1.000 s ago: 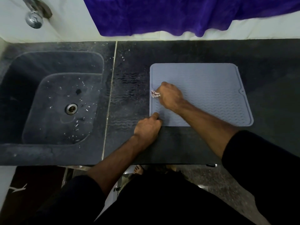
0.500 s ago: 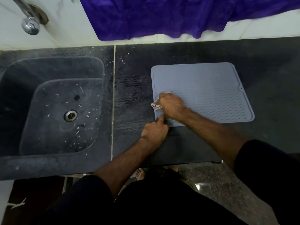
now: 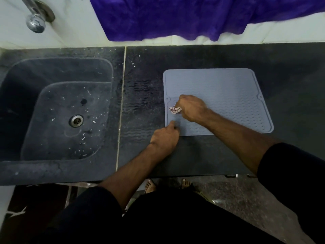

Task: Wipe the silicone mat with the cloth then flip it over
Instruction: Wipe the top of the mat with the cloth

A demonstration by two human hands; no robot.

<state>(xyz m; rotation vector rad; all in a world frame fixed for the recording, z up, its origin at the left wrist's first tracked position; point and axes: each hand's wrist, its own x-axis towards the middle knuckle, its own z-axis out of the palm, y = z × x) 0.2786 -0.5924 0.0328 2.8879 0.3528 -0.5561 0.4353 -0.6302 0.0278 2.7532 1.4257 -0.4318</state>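
A grey-blue silicone mat [image 3: 228, 95] with a wavy ribbed surface lies flat on the dark counter [image 3: 219, 155], right of the sink. My right hand [image 3: 190, 107] grips a small bunched white cloth [image 3: 175, 110] and presses it onto the mat near its left edge. My left hand [image 3: 165, 136] rests at the mat's near-left corner, its fingers curled, with the thumb pressing the corner down. Most of the cloth is hidden inside my right fist.
A dark stone sink [image 3: 59, 110] with a metal drain [image 3: 76, 120] and scattered white specks fills the left. A chrome tap [image 3: 36, 16] sticks out of the wall above it. A purple towel [image 3: 193, 16] hangs behind the counter. Wet wave marks lie left of the mat.
My right hand with the cloth has moved back and forth along the mat's left edge. My left hand stays on the near-left corner.
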